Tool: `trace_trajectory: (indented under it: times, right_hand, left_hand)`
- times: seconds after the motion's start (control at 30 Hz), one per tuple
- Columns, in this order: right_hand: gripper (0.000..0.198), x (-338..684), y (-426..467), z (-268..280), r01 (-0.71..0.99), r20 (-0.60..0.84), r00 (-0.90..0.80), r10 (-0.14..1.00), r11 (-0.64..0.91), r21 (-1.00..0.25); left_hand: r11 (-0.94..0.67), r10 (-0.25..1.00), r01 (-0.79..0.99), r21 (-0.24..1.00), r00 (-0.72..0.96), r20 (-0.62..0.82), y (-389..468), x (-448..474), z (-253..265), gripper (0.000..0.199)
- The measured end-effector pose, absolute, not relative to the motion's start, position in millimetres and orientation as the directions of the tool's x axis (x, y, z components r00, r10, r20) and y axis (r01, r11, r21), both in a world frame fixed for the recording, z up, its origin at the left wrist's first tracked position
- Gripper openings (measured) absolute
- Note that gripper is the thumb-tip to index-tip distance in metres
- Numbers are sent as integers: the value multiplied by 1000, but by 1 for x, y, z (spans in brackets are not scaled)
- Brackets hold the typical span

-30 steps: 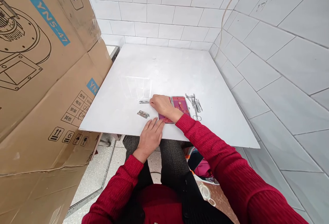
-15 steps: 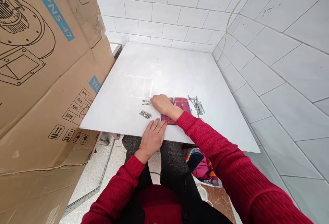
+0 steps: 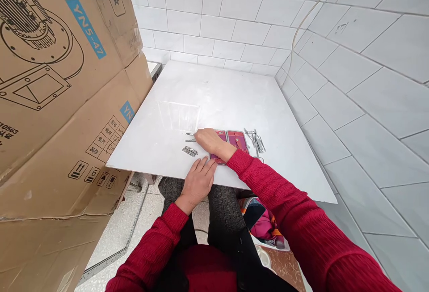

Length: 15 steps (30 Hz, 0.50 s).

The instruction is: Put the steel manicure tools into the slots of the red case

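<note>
My right hand reaches across a small manicure case, its fingers curled down at the case's left side. Slim metal tools lie on the table at those fingertips; whether one is gripped is hidden. The case lies open, with a red and purple lining, and my hand and wrist cover much of its left half. My left hand rests flat at the table's front edge, fingers slightly apart, fingertips by the case's lower left corner. Nail clippers lie just beyond it. More metal tools, including nippers, lie right of the case.
The white tabletop runs back to a tiled wall. A large cardboard box stands close on the left, and another tiled wall borders the right. Below the front edge sits a bag of colourful cloth.
The camera view has shifted slightly. My right hand has moved a little left at the slim tools, while my left hand stays in place.
</note>
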State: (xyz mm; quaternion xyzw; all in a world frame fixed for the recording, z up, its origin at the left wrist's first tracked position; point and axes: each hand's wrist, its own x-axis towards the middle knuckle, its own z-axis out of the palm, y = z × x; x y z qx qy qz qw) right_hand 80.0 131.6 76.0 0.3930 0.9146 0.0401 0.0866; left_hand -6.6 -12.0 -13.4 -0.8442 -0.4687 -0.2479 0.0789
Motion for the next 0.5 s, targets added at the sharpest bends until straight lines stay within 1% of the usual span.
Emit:
trace_trajectory:
  times: [0.27,0.5]
  right_hand:
    - [26,70,135,87,713,-214,-658,721,689,127]
    - [27,70,129,95,733,-226,-645,730,675,86]
  left_hand:
    - [-554,754,827,98,448,479,-12,-7,-15,40]
    - [-549,759,830,103,443,477,-13,-6,-15,40]
